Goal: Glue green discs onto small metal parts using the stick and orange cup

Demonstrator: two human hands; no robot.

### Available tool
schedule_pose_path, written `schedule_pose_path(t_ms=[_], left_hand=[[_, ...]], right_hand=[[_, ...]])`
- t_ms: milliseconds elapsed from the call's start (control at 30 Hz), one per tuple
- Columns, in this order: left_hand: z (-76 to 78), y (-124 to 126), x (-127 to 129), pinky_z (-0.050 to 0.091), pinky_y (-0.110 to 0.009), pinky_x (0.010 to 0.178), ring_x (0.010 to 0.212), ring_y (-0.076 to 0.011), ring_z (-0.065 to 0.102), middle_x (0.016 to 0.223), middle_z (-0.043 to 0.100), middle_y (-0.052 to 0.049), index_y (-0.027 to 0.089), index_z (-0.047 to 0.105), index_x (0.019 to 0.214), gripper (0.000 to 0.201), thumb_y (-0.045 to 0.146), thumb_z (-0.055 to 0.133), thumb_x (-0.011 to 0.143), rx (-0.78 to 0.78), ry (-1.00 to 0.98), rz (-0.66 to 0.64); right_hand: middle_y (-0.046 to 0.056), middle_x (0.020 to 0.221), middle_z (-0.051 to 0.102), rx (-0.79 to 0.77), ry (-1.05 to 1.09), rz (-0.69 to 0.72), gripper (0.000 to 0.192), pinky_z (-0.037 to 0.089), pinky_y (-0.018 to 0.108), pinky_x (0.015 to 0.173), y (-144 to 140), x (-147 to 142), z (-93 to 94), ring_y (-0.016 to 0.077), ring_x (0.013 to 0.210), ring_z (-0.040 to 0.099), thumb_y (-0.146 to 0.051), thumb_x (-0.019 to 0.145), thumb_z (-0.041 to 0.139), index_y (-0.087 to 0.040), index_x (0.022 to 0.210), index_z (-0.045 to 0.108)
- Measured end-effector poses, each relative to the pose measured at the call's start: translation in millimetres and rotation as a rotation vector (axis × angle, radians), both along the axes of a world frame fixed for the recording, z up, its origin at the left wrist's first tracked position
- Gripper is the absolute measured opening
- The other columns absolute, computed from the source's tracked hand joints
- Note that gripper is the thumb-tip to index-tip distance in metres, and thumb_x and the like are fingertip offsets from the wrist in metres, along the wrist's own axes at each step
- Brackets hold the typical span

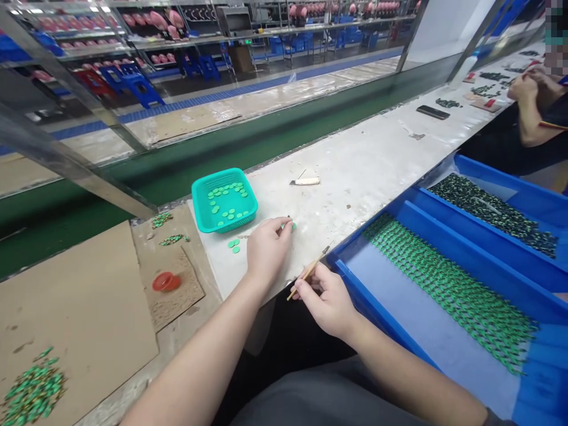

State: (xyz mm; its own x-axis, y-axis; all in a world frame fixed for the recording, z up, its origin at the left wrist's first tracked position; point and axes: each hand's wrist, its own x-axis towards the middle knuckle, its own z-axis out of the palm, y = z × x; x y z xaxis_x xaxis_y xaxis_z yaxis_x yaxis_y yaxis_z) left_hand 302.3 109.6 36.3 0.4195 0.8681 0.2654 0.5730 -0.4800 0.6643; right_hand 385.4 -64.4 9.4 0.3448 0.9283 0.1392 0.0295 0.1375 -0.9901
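My left hand (268,251) rests over the white tabletop, its thumb and fingers pinched together at a small green piece (293,225). Its exact shape is mostly hidden by the fingers. In my right hand (331,299) is a slim wooden-handled tool (309,270) with a dark, narrow tip pointing up and away. Just left of my left hand lie a few loose green discs (235,249). Behind them stands a teal plastic basket (198,207) with several more green discs inside. A white-handled cutter (306,181) lies on the table beyond my left hand.
Right of me, a blue tray (377,322) holds rows of green pieces; another blue tray (501,198) holds dark ones. At left are cardboard (93,296), a red dish (165,281) and a green pile (35,387). A phone (433,112) and a co-worker's hands (528,83) are farther right.
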Motion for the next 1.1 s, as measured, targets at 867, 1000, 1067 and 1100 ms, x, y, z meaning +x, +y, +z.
schedule_pose_path(t_ms=[867,1000,1067,1100], left_hand=[[22.0,-9.4,-112.9,0.058,-0.043,0.106,0.120,-0.0304,0.071,0.119,0.076,-0.018,0.014,0.076,0.114,0.034,0.002,0.047,0.103,0.026,0.640,0.037],[26.0,-25.4,-141.7,0.058,-0.042,0.099,0.115,-0.0295,0.072,0.116,0.076,-0.016,0.016,0.073,0.110,0.029,0.004,0.047,0.105,0.000,0.599,0.051],[24.8,-42.2,-174.0,0.059,-0.040,0.088,0.099,-0.0281,0.074,0.103,0.076,-0.012,0.018,0.072,0.101,0.024,0.019,0.051,0.112,-0.036,0.570,0.075],[22.9,-51.2,-192.0,0.058,-0.039,0.083,0.092,-0.0270,0.074,0.097,0.076,-0.010,0.020,0.071,0.097,0.025,0.025,0.052,0.112,-0.056,0.557,0.087]], right_hand=[[-0.003,0.076,0.054,0.043,0.091,0.081,0.021,0.043,0.027,0.062,-9.5,-34.6,28.8,0.0138,0.069,0.050,-0.037,0.117,0.061,-0.025,0.107,0.076],[0.000,0.080,0.062,0.014,-0.053,0.119,0.032,0.046,0.027,0.059,-3.0,-45.6,36.5,0.0141,0.068,0.056,-0.043,0.121,0.053,-0.025,0.121,0.080],[-0.001,0.083,0.068,0.003,-0.107,0.128,0.034,0.048,0.026,0.055,0.3,-48.9,38.0,0.0125,0.060,0.055,-0.038,0.121,0.055,-0.029,0.149,0.072],[-0.002,0.084,0.071,0.007,-0.102,0.138,0.041,0.049,0.026,0.053,2.2,-50.0,38.4,0.0114,0.055,0.055,-0.034,0.120,0.056,-0.033,0.161,0.063]])
